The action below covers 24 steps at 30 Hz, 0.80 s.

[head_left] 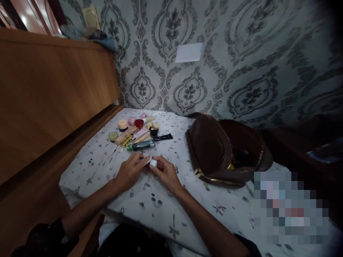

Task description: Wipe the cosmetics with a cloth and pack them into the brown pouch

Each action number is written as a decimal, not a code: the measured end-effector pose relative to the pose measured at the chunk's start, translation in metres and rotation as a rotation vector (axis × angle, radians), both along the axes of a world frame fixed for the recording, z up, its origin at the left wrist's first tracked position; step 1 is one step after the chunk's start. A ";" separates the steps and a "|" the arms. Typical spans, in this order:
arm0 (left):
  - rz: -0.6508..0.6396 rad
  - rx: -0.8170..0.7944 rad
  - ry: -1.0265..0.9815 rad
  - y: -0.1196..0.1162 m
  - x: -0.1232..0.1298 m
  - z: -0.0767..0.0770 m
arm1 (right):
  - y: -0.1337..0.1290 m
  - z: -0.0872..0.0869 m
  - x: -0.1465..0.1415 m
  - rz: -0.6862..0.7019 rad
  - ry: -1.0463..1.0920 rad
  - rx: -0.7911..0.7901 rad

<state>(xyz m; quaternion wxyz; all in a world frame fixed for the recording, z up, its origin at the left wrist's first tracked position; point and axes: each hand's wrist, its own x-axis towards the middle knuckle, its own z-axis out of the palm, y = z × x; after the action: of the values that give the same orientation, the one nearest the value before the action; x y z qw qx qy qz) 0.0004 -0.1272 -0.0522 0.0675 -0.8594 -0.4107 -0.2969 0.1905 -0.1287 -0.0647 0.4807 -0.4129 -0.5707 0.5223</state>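
Observation:
My left hand pinches a thin white piece that lies partly behind the fingers. Close beside it, the fingers of my right hand are closed on a small white cap-like piece. Whether the two white pieces are joined, I cannot tell. Just beyond my hands lies a green-capped dark tube. Near it are a black tube, a beige tube, a pink tube, a red-lidded jar and a peach-lidded jar.
A brown zippered bag stands unzipped on the right, with dark contents inside. Printed white cloth covers the surface under everything. The wooden cabinet borders the left, and patterned wallpaper rises behind. A blurred patch covers the lower right.

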 end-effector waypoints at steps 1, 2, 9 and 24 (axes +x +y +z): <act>0.023 -0.012 -0.017 0.002 -0.005 -0.002 | 0.000 0.001 0.000 -0.007 -0.016 0.004; 0.050 -0.025 -0.039 0.005 -0.010 -0.003 | -0.001 0.002 0.001 -0.011 -0.031 0.011; 0.133 -0.123 -0.129 0.011 -0.034 -0.004 | 0.000 0.000 0.001 -0.009 -0.084 0.062; 0.159 -0.155 0.012 0.005 -0.031 -0.007 | -0.008 0.009 0.001 -0.153 -0.484 0.347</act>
<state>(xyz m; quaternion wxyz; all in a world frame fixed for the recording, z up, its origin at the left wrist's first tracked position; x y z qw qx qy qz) -0.0310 -0.1220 -0.0595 0.0268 -0.8285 -0.4988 -0.2530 0.1913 -0.1366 -0.0558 0.4321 -0.4790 -0.7165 0.2655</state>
